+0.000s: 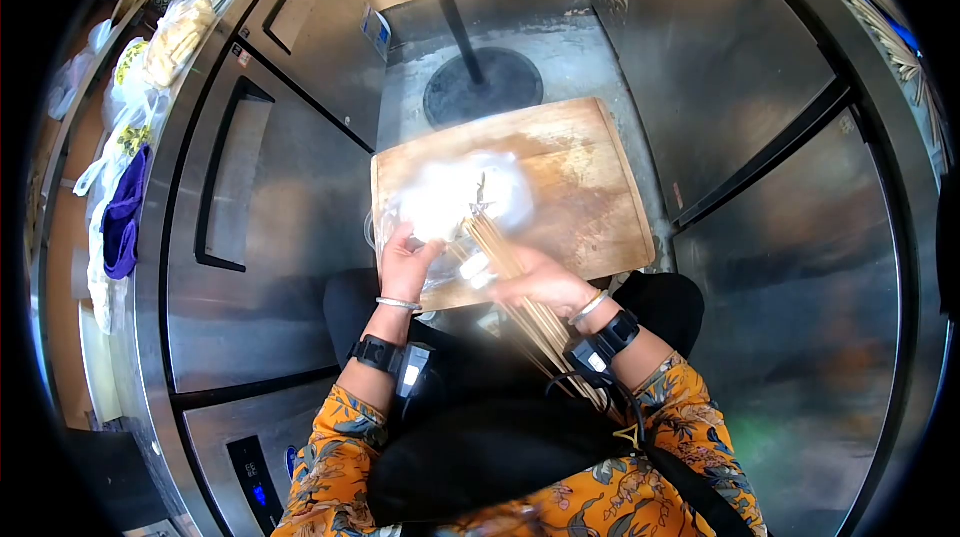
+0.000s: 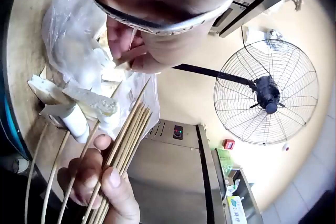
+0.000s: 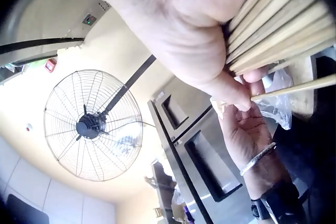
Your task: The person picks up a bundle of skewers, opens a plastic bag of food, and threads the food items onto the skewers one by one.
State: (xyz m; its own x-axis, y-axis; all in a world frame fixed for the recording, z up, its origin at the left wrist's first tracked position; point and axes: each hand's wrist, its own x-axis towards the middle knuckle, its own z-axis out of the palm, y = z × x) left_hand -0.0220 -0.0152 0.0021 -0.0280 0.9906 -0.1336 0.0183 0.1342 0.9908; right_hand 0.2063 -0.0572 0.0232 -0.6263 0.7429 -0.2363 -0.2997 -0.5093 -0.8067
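My right hand (image 1: 545, 279) grips a bundle of thin wooden skewers (image 1: 535, 322); their points rise past its thumb in the left wrist view. Beside the bundle, the same hand (image 2: 100, 187) holds separate skewers with white rolled pieces (image 2: 77, 121) at their tips. My left hand (image 1: 405, 262) is at the near left of the white, glare-washed plastic bag (image 1: 425, 197). Between its thumb and fingers, the left hand (image 2: 142, 50) pinches a small pale piece (image 2: 124, 64). In the right wrist view, a pale piece (image 3: 218, 107) lies between the two hands, close to a skewer tip.
A wooden board (image 1: 590, 187) lies beneath the bag and hands. Behind it stands a round black base (image 1: 483, 87) with a pole. Steel cabinets flank both sides, and bagged items (image 1: 180, 42) lie on top of the left one.
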